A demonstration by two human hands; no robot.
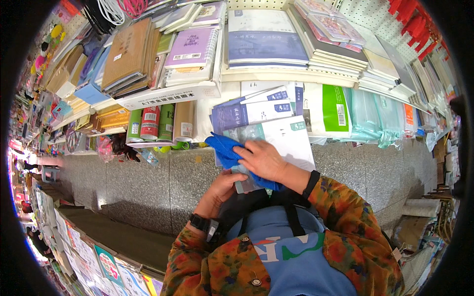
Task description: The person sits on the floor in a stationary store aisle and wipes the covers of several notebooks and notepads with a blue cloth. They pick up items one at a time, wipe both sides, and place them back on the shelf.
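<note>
A thin notebook with a pale green and white cover (287,142) lies tilted before me, partly hidden by my hands and a blue cloth (226,151). My left hand (223,187) grips the notebook's lower left edge, thumb on top. Pressed on the cover, my right hand (262,160) holds the blue cloth, which bunches out to the left and below the palm. Beyond the notebook, several blue-and-white notebooks (231,114) lie fanned on the lower shelf.
Stacked notebooks (266,48) and a carton of small books (166,97) stand on the upper shelf. Cylindrical canisters (150,124) are at the lower left, pale green plastic packs (374,114) at the right. Behind the person runs a display of printed books (107,264).
</note>
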